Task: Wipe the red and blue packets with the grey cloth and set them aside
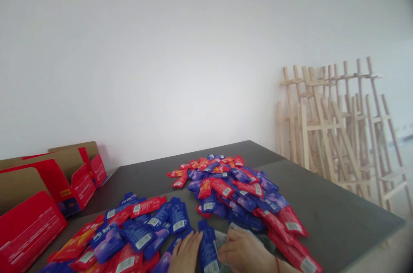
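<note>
My left hand (186,252) is at the bottom middle, its fingers bent against the left edge of a blue pouch (208,247) with a narrow spout end and a barcode. The thumb is out of sight. On the pouch's other side, my right hand (243,249) has its fingers curled over a grey cloth (220,238). The cloth lies beside the pouch and partly under the hand. To the left of my hands spreads a heap of blue and red pouches (138,235). A second mixed pile of pouches (222,187) lies ahead and to the right.
Open red cardboard boxes (80,182) with brown insides stand at the left on the dark table (338,217). Wooden easels (322,127) lean by the white wall (193,58) beyond the table's right edge.
</note>
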